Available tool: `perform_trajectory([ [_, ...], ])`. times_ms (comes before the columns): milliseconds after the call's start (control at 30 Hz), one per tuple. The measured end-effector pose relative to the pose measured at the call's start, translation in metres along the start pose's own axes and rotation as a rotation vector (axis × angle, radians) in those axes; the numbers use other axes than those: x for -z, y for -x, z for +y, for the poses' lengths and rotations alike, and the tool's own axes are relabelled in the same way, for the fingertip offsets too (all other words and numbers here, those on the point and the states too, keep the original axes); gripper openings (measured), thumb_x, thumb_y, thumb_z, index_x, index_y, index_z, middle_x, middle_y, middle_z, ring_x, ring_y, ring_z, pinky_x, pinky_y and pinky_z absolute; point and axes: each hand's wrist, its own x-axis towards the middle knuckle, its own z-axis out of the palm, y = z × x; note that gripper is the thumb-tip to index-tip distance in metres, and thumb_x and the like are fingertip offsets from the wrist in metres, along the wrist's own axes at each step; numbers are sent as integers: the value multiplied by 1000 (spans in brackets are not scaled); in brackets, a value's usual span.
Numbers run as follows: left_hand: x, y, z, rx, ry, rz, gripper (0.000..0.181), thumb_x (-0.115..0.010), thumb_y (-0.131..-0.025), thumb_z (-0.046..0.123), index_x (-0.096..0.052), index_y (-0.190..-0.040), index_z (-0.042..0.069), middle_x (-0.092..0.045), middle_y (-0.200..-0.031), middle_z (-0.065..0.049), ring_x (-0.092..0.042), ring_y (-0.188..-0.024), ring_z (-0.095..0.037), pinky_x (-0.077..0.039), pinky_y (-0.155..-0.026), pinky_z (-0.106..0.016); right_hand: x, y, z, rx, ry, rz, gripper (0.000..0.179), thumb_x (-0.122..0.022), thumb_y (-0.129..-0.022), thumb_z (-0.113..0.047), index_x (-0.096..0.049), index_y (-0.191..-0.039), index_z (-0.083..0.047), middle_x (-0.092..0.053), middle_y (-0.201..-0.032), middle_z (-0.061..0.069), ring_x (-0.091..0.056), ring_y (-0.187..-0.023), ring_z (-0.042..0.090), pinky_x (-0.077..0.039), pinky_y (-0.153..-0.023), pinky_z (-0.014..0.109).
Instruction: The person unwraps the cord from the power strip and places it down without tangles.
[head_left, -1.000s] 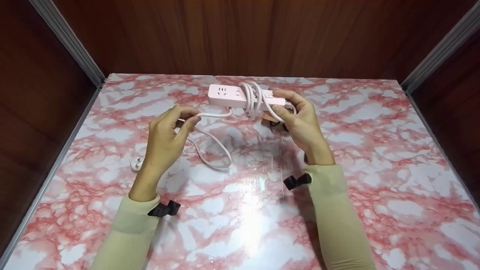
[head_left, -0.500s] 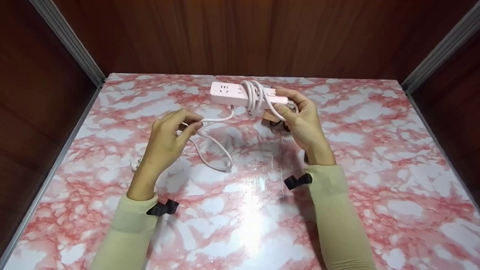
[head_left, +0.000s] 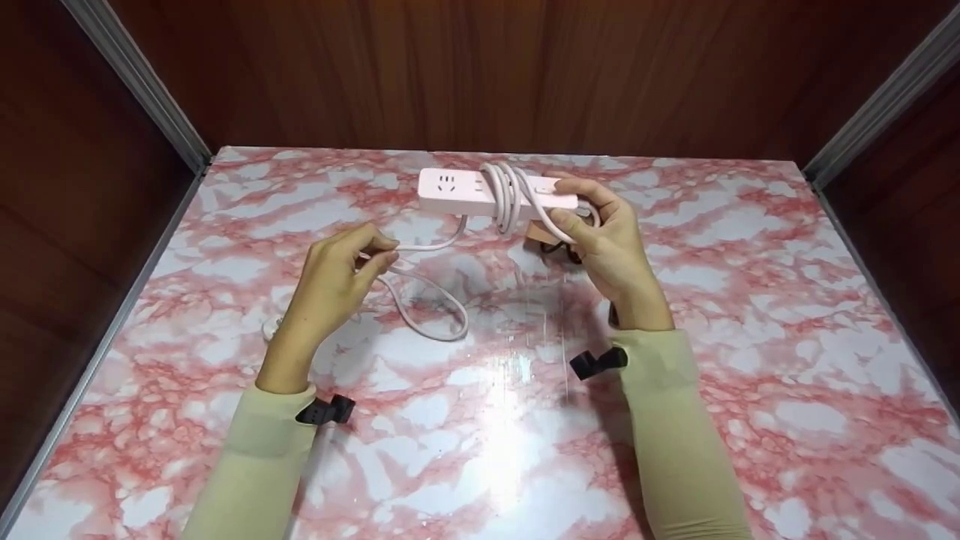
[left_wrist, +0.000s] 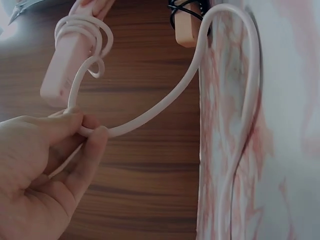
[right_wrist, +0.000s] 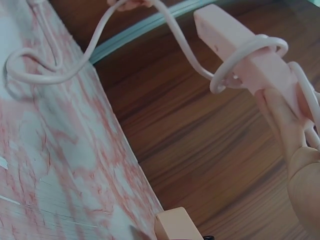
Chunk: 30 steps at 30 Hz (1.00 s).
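Observation:
A pink power strip point(head_left: 454, 193) is held up off the table near the back, its sockets facing up in the head view. Several turns of its pale cord point(head_left: 508, 199) wrap round the middle. My right hand point(head_left: 611, 240) grips the strip's right end, thumb in front and fingers over the far side. Left of the strip, my left hand point(head_left: 330, 277) pinches the cord between thumb and fingertips. From there a loop of loose cord point(left_wrist: 167, 102) runs down to the table. The plug point(head_left: 271, 328) lies partly hidden behind the left wrist.
An orange-tan block point(head_left: 538, 232) with a black cable point(left_wrist: 187, 12) sits on the table below the strip. The pink-and-white marbled tabletop point(head_left: 465, 405) ends at a dark wood wall point(head_left: 480, 75) behind, with more panels at both sides.
My left hand has come slightly toward me with the pinched cord, and the cord from it to the strip hangs lower. The right hand and strip have barely shifted.

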Motion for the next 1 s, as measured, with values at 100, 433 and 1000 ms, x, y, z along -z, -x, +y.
perform_trajectory([
  [100, 0, -1, -4, 44, -8, 2, 9, -73, -102, 11, -75, -107, 5, -77, -101, -8, -75, -88, -22, -63, -81, -38, 0, 1, -1, -13, -30, -27, 27, -66, -95, 16, -74, -114, -2, -56, -148, 23, -66, -113, 24, -64, -85, 34],
  [433, -2, -2, -11, 73, -50, 59, 19, -74, -102, 28, -74, -105, 10, -77, -95, -2, -73, -88, -17, -62, -80, -38, 0, 2, -1, -19, -64, -54, 29, -61, -95, 20, -73, -113, 0, -55, -149, 23, -62, -119, 29, -63, -91, 46],
  [1000, -5, -4, -8, -22, -100, 363, 21, -74, -101, 25, -80, -104, 5, -72, -82, -6, -64, -65, -13, -46, -63, -19, 2, 3, 0, -49, -9, -116, 27, -65, -97, 15, -72, -116, -3, -58, -142, 23, -77, -90, 32, -64, -66, 31],
])
